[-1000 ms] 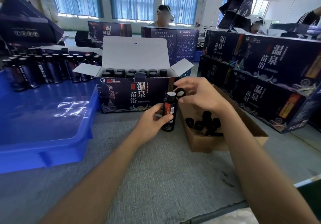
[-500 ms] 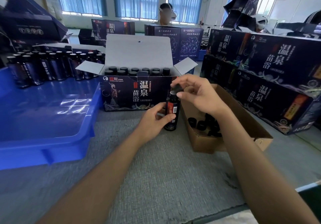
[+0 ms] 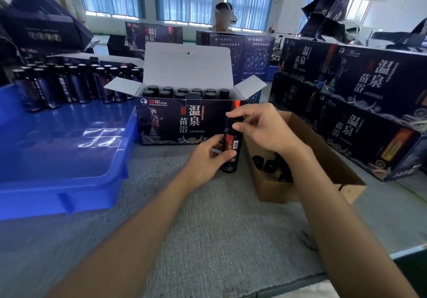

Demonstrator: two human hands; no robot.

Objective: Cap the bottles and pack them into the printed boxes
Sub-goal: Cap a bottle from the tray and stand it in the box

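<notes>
Left hand wraps its grip round the bottle, upright on the table just before the open printed box (rows of capped bottles inside); right hand pinches the black cap on its neck.

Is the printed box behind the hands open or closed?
Open: the printed box has its lid standing up, and capped bottles show inside.

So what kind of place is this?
Probably a packing workshop: rows of dark bottles in a blue tray, stacks of printed boxes, and a carton of loose caps.
</notes>
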